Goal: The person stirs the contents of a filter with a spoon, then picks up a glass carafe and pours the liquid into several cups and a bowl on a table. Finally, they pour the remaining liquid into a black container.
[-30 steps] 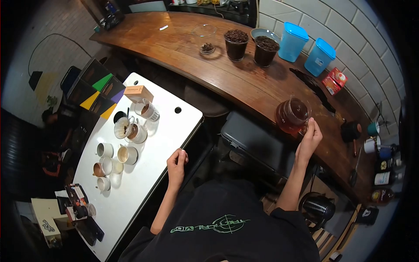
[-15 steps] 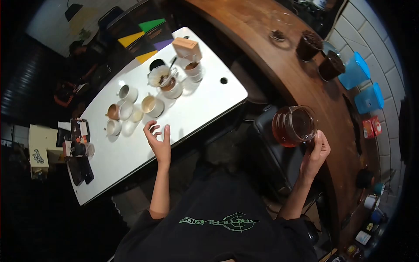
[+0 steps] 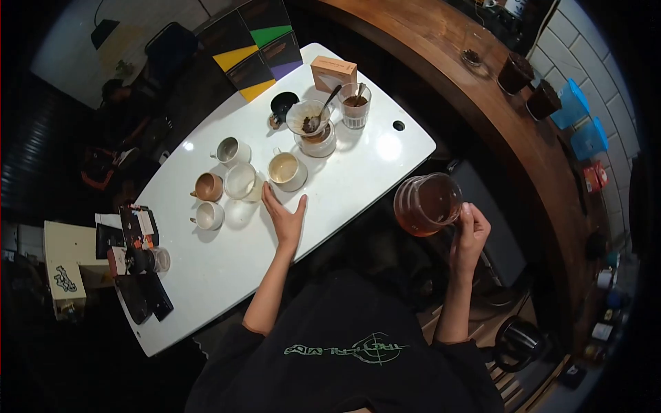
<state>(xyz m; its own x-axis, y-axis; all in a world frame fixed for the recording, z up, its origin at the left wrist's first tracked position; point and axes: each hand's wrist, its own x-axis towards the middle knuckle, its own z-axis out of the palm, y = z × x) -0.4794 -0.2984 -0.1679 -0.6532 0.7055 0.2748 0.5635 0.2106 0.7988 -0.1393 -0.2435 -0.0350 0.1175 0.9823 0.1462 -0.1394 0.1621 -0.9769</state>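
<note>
My right hand point(image 3: 471, 233) grips the handle of a glass server point(image 3: 428, 204) with reddish-brown liquid, held in the air off the table's near right edge. Over the white table point(image 3: 330, 180), my left hand point(image 3: 284, 215) is spread, its fingertips beside a glass vessel point(image 3: 242, 182) and below a white cup point(image 3: 287, 171). Whether those fingertips touch the glass cannot be told. Behind them stands a dripper point(image 3: 306, 117) with dark grounds and a spoon, on a glass server point(image 3: 317, 143).
Farther left are a grey cup point(image 3: 231, 151), a brown cup point(image 3: 208, 186) and a white cup point(image 3: 208, 216). A ribbed glass point(image 3: 354, 107) and a box point(image 3: 333, 73) stand at the back. A wooden counter point(image 3: 441, 82) curves along the right. A person point(image 3: 124, 113) sits far left.
The view has shifted, with the table now nearer. My left hand has moved in over the table toward the glass vessel. The held server has moved left, closer to the table.
</note>
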